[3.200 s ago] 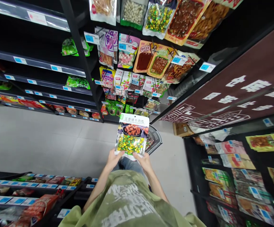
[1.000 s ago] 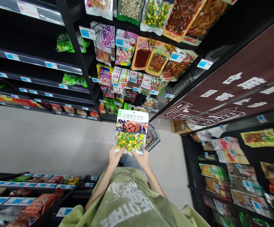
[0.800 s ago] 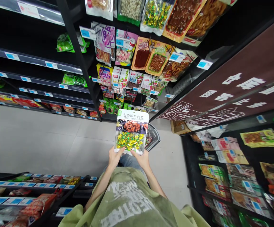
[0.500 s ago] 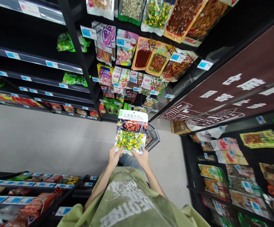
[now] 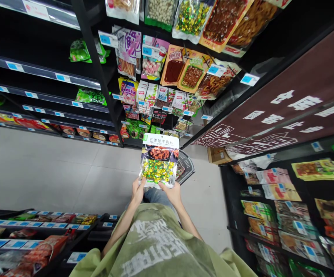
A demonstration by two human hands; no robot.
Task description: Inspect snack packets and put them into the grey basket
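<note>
Pouch [image 5: 159, 157] was at frame centre, its long axis running upward from our left hand [image 5: 138, 192] and right hand [image 5: 171, 193], equally near, both gripping its lower edge; fingers behind we could hardly see.

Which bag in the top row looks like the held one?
The gold bag, between the white bag and the orange bag. Like the held bag, it shows shiny gold pieces; theirs look pale or brown.

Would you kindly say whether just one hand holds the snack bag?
No, the left hand and the right hand both grip the snack bag.
</note>
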